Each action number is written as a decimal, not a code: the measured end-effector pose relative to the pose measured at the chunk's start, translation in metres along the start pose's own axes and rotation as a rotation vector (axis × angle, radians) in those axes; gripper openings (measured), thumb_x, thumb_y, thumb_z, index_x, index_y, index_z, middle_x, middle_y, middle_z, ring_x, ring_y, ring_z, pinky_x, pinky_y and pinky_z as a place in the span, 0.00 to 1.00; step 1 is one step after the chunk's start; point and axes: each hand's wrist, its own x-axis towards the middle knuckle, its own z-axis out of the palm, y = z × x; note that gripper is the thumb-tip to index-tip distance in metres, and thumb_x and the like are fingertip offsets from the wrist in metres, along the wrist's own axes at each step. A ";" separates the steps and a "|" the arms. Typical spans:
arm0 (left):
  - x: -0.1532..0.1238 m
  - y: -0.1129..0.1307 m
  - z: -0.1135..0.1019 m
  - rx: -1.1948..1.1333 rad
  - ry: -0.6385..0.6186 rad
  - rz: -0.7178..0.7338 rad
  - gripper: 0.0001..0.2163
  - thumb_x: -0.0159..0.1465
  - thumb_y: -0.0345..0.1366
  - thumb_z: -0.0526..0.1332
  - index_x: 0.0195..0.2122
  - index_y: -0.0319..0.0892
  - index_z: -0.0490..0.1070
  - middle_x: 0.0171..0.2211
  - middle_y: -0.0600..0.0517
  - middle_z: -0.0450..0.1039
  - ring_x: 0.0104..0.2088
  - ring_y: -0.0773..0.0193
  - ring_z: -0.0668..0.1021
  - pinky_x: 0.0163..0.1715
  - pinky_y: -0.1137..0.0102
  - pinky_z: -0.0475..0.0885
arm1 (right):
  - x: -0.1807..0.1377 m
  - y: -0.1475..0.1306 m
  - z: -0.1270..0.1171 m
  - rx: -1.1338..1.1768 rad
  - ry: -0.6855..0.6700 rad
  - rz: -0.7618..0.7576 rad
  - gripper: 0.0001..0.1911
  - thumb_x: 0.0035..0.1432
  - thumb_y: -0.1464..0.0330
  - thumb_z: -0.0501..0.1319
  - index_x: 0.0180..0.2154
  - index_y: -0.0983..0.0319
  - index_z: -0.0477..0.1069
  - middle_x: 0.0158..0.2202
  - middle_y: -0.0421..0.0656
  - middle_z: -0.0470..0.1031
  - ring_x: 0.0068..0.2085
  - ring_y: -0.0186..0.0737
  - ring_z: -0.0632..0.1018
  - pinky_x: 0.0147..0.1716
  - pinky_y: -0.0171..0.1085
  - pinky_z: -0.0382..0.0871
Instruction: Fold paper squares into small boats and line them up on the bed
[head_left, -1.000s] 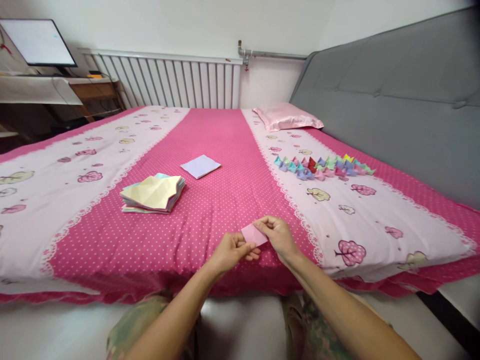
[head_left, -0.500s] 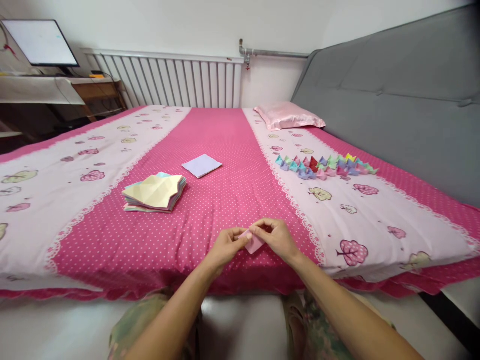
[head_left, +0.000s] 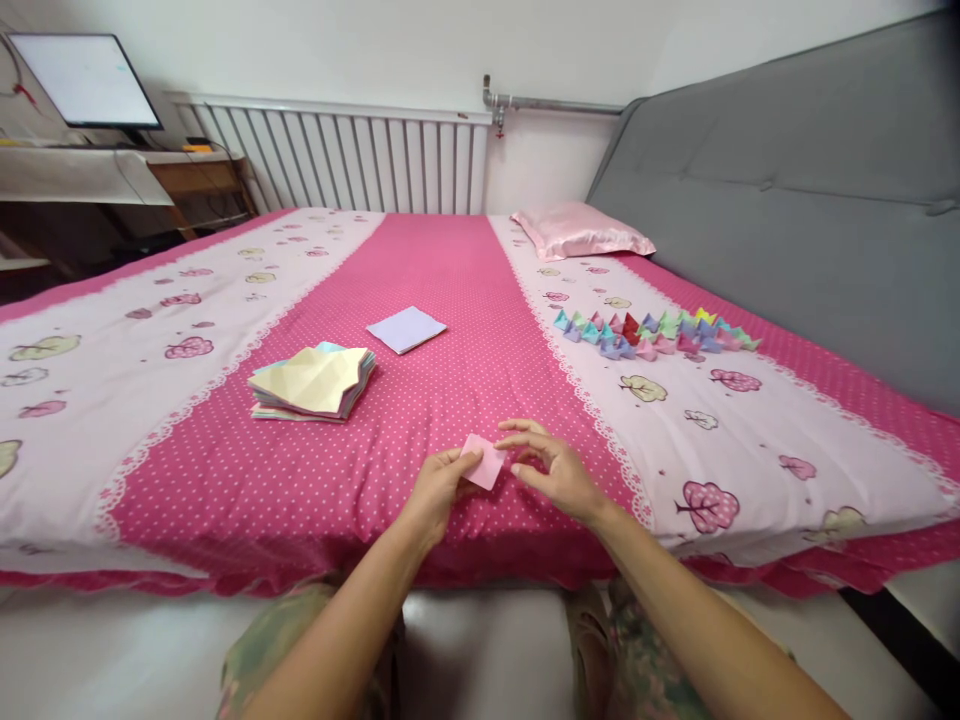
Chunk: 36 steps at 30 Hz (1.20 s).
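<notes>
A small folded square of pink paper is pinched between the thumb and fingers of my left hand, above the near part of the bed. Just right of the paper, my right hand has its fingers apart and holds nothing; its fingertips are close to the paper's edge, and I cannot tell whether they touch it. To the left lies a loose stack of creased paper sheets, pale yellow on top. Beyond it sits a neat pile of lavender paper. Several small folded paper boats in many colours stand in rows at the right.
The bed has a pink dotted and white tree-patterned cover. A pink pillow lies near the grey padded headboard. Behind the bed are a white radiator and a pipe. A monitor stands on a desk at far left.
My right hand has let go of the pink paper and opened beside it. My left hand still grips the paper, which has shifted slightly left and up and now shows flatter.
</notes>
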 end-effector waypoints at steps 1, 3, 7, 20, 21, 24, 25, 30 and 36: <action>0.000 0.001 0.000 -0.013 0.002 -0.006 0.09 0.50 0.37 0.65 0.27 0.34 0.75 0.24 0.48 0.74 0.24 0.68 0.73 0.28 0.73 0.67 | 0.000 -0.001 0.000 -0.031 -0.021 -0.001 0.15 0.49 0.75 0.57 0.39 0.58 0.73 0.50 0.45 0.64 0.47 0.39 0.70 0.40 0.37 0.68; -0.001 0.001 0.000 -0.026 0.002 -0.006 0.09 0.50 0.36 0.65 0.28 0.34 0.75 0.25 0.48 0.75 0.25 0.67 0.73 0.29 0.73 0.68 | -0.001 -0.003 0.001 -0.094 -0.037 0.002 0.15 0.48 0.76 0.58 0.39 0.58 0.73 0.51 0.46 0.63 0.49 0.40 0.69 0.42 0.38 0.67; -0.001 -0.001 0.000 -0.030 -0.019 0.000 0.08 0.51 0.36 0.64 0.27 0.35 0.75 0.24 0.48 0.75 0.24 0.68 0.73 0.28 0.74 0.67 | -0.001 -0.003 0.003 -0.148 -0.032 -0.003 0.14 0.48 0.76 0.58 0.38 0.58 0.74 0.50 0.45 0.64 0.48 0.40 0.70 0.42 0.39 0.68; -0.003 0.001 0.001 -0.039 -0.103 -0.059 0.09 0.56 0.34 0.59 0.30 0.33 0.74 0.29 0.44 0.76 0.28 0.64 0.75 0.34 0.69 0.71 | -0.001 0.005 0.006 -0.166 0.040 -0.052 0.13 0.47 0.77 0.59 0.34 0.57 0.76 0.47 0.44 0.68 0.48 0.41 0.70 0.44 0.40 0.65; -0.003 0.001 0.001 -0.038 -0.113 -0.060 0.09 0.56 0.34 0.59 0.30 0.33 0.74 0.29 0.44 0.76 0.28 0.64 0.76 0.35 0.68 0.71 | -0.001 0.005 0.006 -0.155 0.047 -0.042 0.13 0.47 0.77 0.59 0.33 0.57 0.76 0.47 0.44 0.68 0.48 0.41 0.71 0.43 0.39 0.66; -0.003 0.001 0.001 -0.041 -0.140 -0.055 0.09 0.55 0.34 0.58 0.29 0.33 0.74 0.29 0.44 0.76 0.29 0.62 0.76 0.37 0.67 0.71 | 0.000 0.006 0.006 -0.122 0.060 0.008 0.08 0.48 0.73 0.61 0.32 0.58 0.77 0.47 0.45 0.69 0.45 0.41 0.72 0.39 0.38 0.68; -0.004 0.002 0.001 -0.042 -0.156 -0.050 0.09 0.55 0.35 0.58 0.29 0.33 0.74 0.29 0.44 0.76 0.30 0.62 0.76 0.37 0.67 0.70 | 0.000 0.005 0.006 -0.114 0.067 0.027 0.06 0.49 0.71 0.62 0.32 0.58 0.77 0.47 0.45 0.69 0.44 0.40 0.73 0.38 0.38 0.68; -0.009 0.005 0.004 0.083 -0.322 0.018 0.09 0.50 0.31 0.61 0.33 0.36 0.75 0.30 0.48 0.75 0.31 0.66 0.74 0.37 0.71 0.67 | 0.000 0.003 0.007 -0.109 0.118 0.054 0.07 0.49 0.64 0.63 0.29 0.59 0.76 0.43 0.46 0.71 0.43 0.41 0.73 0.39 0.39 0.68; -0.007 0.001 0.006 0.217 -0.316 0.092 0.12 0.53 0.40 0.63 0.31 0.35 0.74 0.25 0.50 0.71 0.27 0.70 0.70 0.32 0.74 0.63 | -0.001 0.002 0.009 -0.094 0.132 0.080 0.09 0.51 0.62 0.62 0.29 0.60 0.76 0.40 0.46 0.73 0.40 0.40 0.74 0.39 0.39 0.68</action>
